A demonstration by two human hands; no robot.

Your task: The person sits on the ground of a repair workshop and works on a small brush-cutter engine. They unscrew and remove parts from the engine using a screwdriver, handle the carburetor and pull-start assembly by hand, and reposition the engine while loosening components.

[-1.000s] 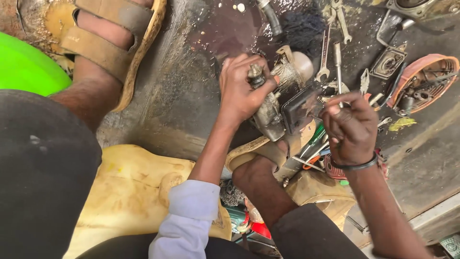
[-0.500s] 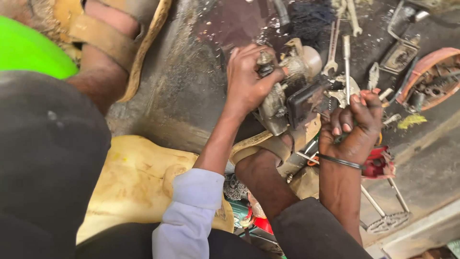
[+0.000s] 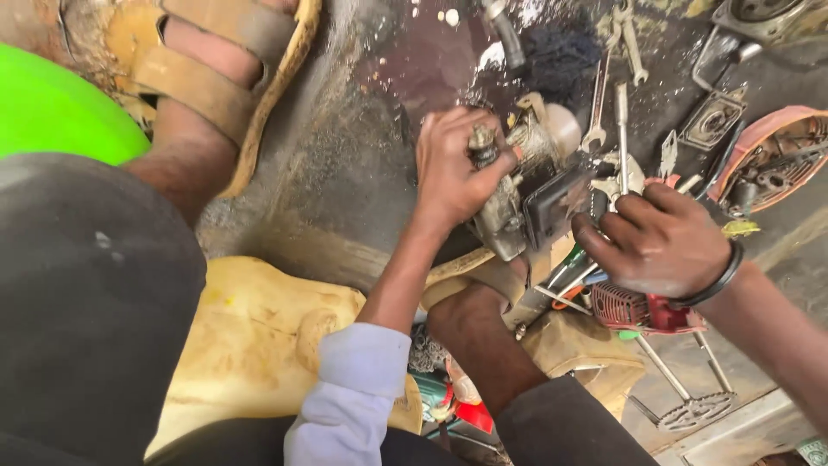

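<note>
**Both hands on small engine block, oily floor**

Head view:
- Left hand (image 3: pixel 453 168) clenched around the top of a small grimy engine block (image 3: pixel 526 185); fingers wrap a stubby metal fitting (image 3: pixel 481 147) sticking up from it. Pale blue sleeve cuff (image 3: pixel 354 393) on that forearm.
- Right hand (image 3: pixel 660 242) just right of the block, fingers curled, fingertips at the block's dark square side plate (image 3: pixel 556 203). Cannot tell whether it grips anything or only presses. Black band (image 3: pixel 720 276) on the wrist.
- The block sits low centre-right, on the dark, oil-stained floor (image 3: pixel 362 173), propped against the person's foot in a tan sandal (image 3: pixel 483 280).
- Under the right hand: a red finned part (image 3: pixel 638 309) and thin metal rods (image 3: pixel 668 371) ending in a toothed disc (image 3: pixel 694 412).
- Above the right hand: open-ended spanners (image 3: pixel 599 108) and a long metal shaft (image 3: pixel 622 129) lying on the floor, near the block but not touching it.
- Far right: reddish round housing (image 3: pixel 768 160), open side up, small parts inside. Grey square casting (image 3: pixel 711 121) just beside it.
- Top left: a second foot in a tan strapped sandal (image 3: pixel 224 78), well apart from the block. Bright green curved object (image 3: pixel 60 112) at left edge.
- Yellowish cloth (image 3: pixel 259 336) at lower centre-left.
</note>
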